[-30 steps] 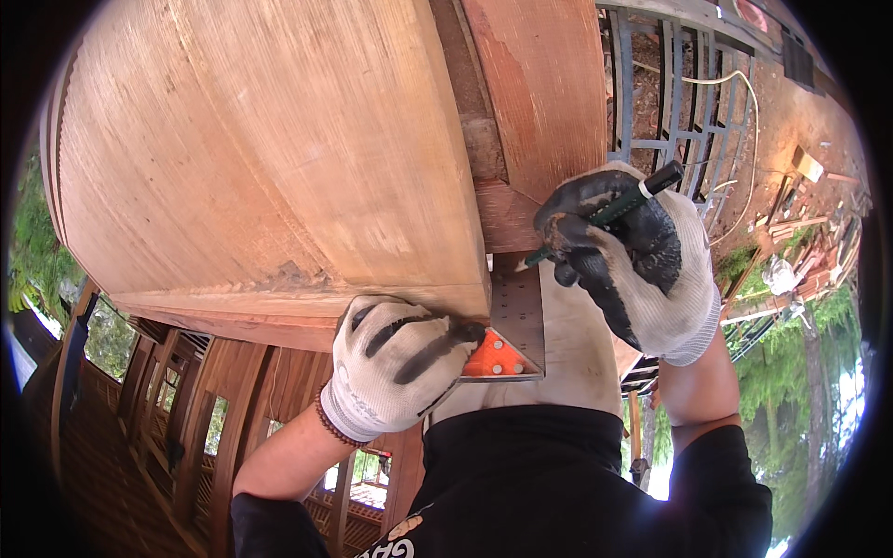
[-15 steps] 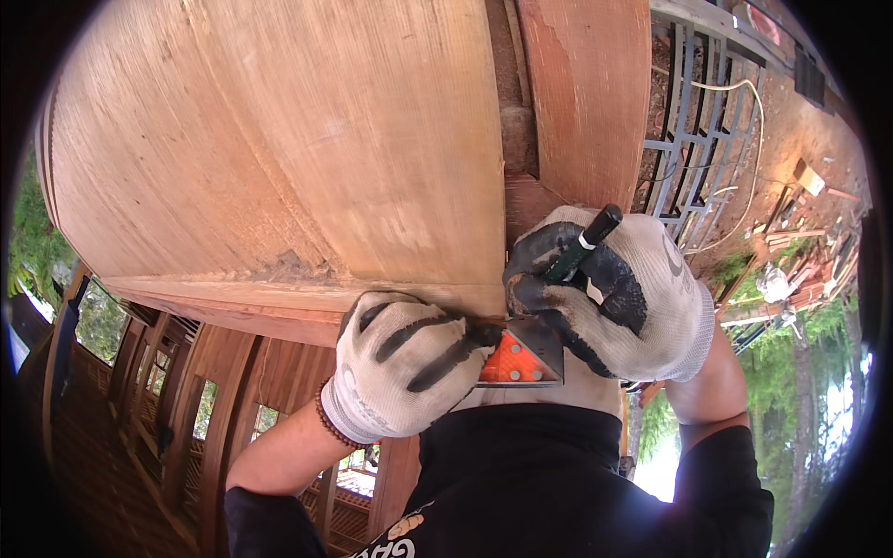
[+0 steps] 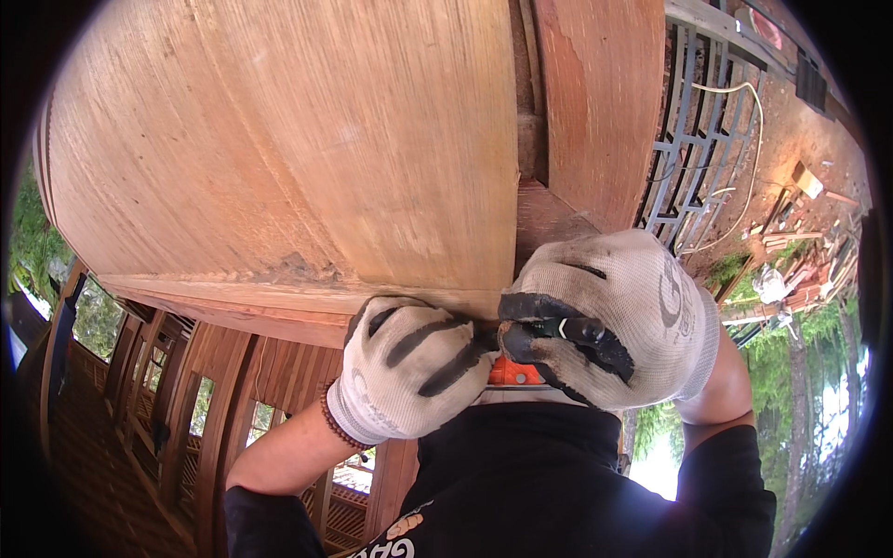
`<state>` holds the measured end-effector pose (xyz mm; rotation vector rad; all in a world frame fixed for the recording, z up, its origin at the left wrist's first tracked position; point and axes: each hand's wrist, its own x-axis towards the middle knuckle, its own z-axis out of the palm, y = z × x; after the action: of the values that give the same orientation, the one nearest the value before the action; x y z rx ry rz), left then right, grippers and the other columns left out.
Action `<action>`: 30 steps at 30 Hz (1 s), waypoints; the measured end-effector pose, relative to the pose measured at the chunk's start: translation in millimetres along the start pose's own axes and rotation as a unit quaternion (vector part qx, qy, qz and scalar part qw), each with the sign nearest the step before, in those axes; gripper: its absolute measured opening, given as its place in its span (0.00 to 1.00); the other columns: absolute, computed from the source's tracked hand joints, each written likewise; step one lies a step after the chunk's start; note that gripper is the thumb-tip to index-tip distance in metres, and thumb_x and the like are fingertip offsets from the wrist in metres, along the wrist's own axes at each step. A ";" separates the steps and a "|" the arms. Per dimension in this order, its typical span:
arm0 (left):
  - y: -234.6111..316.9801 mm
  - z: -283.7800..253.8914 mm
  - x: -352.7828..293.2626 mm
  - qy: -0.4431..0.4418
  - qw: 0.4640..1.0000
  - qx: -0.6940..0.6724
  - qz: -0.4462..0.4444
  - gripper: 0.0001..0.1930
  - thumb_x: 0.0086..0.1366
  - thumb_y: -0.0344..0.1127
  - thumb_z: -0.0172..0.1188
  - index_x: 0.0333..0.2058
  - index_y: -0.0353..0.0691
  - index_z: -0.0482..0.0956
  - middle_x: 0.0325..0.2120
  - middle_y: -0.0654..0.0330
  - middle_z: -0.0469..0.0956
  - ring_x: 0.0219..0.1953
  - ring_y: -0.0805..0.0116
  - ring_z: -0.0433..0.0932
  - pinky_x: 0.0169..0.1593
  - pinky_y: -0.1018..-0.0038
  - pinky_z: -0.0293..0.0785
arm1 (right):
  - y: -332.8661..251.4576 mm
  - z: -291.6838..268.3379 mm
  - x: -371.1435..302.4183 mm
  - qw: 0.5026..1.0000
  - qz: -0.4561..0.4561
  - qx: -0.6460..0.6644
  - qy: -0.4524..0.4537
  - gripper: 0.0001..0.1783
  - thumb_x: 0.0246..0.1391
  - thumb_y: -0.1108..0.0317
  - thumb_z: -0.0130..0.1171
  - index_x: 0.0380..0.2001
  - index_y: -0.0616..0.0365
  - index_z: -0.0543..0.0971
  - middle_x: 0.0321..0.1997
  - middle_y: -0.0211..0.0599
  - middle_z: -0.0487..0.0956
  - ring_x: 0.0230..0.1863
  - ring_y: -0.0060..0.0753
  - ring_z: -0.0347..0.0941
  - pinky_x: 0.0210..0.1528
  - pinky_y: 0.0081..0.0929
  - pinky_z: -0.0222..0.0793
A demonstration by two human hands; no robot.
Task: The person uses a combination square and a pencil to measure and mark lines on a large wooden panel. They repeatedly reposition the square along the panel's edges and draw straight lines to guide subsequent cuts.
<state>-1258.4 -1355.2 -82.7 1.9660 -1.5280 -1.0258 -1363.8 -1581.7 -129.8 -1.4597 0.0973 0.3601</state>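
Observation:
A broad pale wooden board (image 3: 353, 139) fills the upper middle, its near edge in front of my body. My left hand (image 3: 409, 367), in a white glove with dark-coated fingers, is closed at that edge, its fingertips on an orange triangular square (image 3: 514, 372) with a metal rim. Most of the square is hidden by the gloves. My right hand (image 3: 623, 316), gloved alike, pinches a dark green pen (image 3: 584, 331) by the board's near right corner. The pen lies nearly level in the fingers; its tip is hidden. Both hands are almost touching.
A reddish plank (image 3: 600, 112) runs beside the board, across a recessed gap. Grey metal framing (image 3: 684, 139), a pale cable (image 3: 758, 121) and scattered wood scraps (image 3: 791, 237) lie to the right. Wooden posts (image 3: 219, 400) stand at lower left.
My right hand has turned and moved slightly down, tipping the pen from upright to nearly level and covering more of the orange square. My left hand has barely shifted right.

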 end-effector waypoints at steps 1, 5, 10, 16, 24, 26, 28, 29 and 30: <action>-0.8 1.0 0.3 0.000 1.000 -0.001 0.002 0.16 0.37 0.39 0.65 0.32 0.52 0.86 0.33 0.65 0.82 0.37 0.60 0.80 0.40 0.59 0.77 | 0.6 -0.6 -0.6 1.000 -0.004 0.006 -0.003 0.16 0.39 0.75 0.67 0.36 0.60 0.81 0.31 0.42 0.80 0.31 0.48 0.80 0.31 0.37 0.75; -1.1 1.1 1.1 0.000 1.000 -0.001 0.007 0.16 0.38 0.39 0.65 0.31 0.53 0.86 0.34 0.65 0.82 0.38 0.60 0.81 0.40 0.59 0.78 | 0.9 -1.0 -0.1 1.000 -0.012 0.000 0.006 0.15 0.40 0.76 0.66 0.36 0.61 0.81 0.30 0.42 0.80 0.30 0.49 0.80 0.30 0.36 0.75; 0.1 1.8 -0.3 -0.002 1.000 0.010 0.004 0.17 0.39 0.40 0.66 0.33 0.52 0.87 0.34 0.65 0.82 0.38 0.60 0.81 0.41 0.58 0.78 | 3.6 1.5 -2.3 1.000 -0.008 -0.001 0.030 0.12 0.52 0.67 0.65 0.39 0.58 0.79 0.30 0.42 0.80 0.30 0.50 0.80 0.34 0.38 0.80; -1.7 5.1 -1.6 0.002 1.000 0.015 0.006 0.19 0.38 0.40 0.66 0.34 0.51 0.87 0.35 0.65 0.82 0.39 0.60 0.80 0.42 0.58 0.77 | 31.5 11.4 -10.4 0.977 -0.137 0.077 0.143 0.16 0.54 0.75 0.60 0.46 0.66 0.76 0.36 0.47 0.81 0.32 0.44 0.82 0.35 0.32 0.79; -1.5 5.8 -5.1 0.034 0.999 0.024 0.025 0.22 0.31 0.38 0.71 0.33 0.49 0.86 0.38 0.63 0.76 0.40 0.56 0.77 0.42 0.57 0.74 | 12.0 -57.4 -32.6 0.892 -0.040 0.099 0.438 0.26 0.71 0.56 0.48 0.55 0.70 0.75 0.30 0.41 0.81 0.23 0.27 0.74 0.23 0.21 0.67; -2.6 8.4 -0.4 0.051 0.998 0.024 0.026 0.22 0.32 0.38 0.71 0.34 0.50 0.85 0.39 0.62 0.76 0.40 0.56 0.77 0.41 0.57 0.73 | 22.5 -73.3 -41.1 0.891 -0.084 0.060 0.442 0.27 0.71 0.54 0.47 0.57 0.71 0.75 0.30 0.41 0.82 0.27 0.28 0.77 0.29 0.22 0.72; -2.8 11.6 -6.2 0.034 0.999 0.026 0.013 0.16 0.40 0.37 0.71 0.33 0.53 0.87 0.41 0.64 0.76 0.43 0.59 0.78 0.42 0.59 0.72 | 33.4 -83.2 -38.7 0.869 -0.099 -0.014 0.485 0.23 0.71 0.58 0.47 0.53 0.69 0.77 0.31 0.43 0.83 0.28 0.30 0.80 0.31 0.23 0.77; -0.3 10.0 -7.4 0.030 0.999 0.025 0.006 0.16 0.41 0.36 0.71 0.34 0.54 0.86 0.40 0.65 0.75 0.42 0.59 0.78 0.42 0.59 0.71 | 39.7 -88.1 -43.2 0.853 -0.104 -0.061 0.509 0.20 0.70 0.62 0.50 0.55 0.67 0.76 0.38 0.47 0.84 0.36 0.32 0.83 0.37 0.27 0.80; -3.1 10.6 -7.0 0.041 0.998 0.034 0.027 0.22 0.33 0.37 0.72 0.35 0.51 0.85 0.40 0.62 0.75 0.41 0.56 0.76 0.41 0.56 0.72 | 47.4 -95.8 -40.5 0.816 -0.135 -0.052 0.560 0.19 0.68 0.68 0.55 0.58 0.66 0.74 0.48 0.50 0.83 0.46 0.36 0.83 0.47 0.31 0.81</action>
<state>-1265.6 -1346.5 -89.7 1.9764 -1.5814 -0.8705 -1401.5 -1679.8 -174.8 -1.5953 0.8165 -0.7882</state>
